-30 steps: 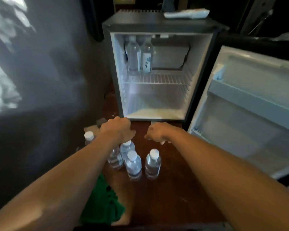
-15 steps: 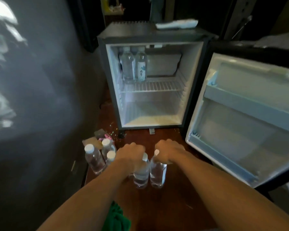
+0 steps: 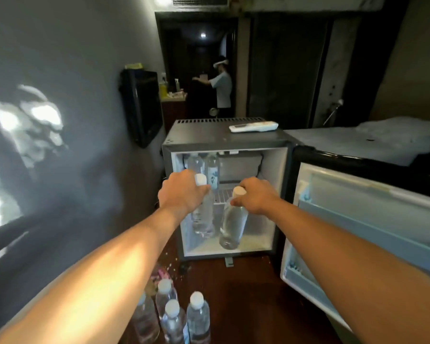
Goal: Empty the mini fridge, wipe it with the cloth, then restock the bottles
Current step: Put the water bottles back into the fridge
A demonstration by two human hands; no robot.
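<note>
Four capped bottles [image 3: 174,316] standing on the floor, nearest. Left hand [image 3: 181,194] clamped on one bottle [image 3: 203,214] by the neck, right hand [image 3: 256,196] clamped on another [image 3: 233,224], both held up at the open fridge [image 3: 279,194] mouth. Two bottles [image 3: 205,167] on the upper shelf, back left. Remote [image 3: 253,126] on top.

1. We see a grey wall [image 3: 67,58] with bright spots of light.
2. We see a dark brown floor [image 3: 246,294].
3. We see a white bed [image 3: 372,140] and a dark doorway [image 3: 199,45].
</note>
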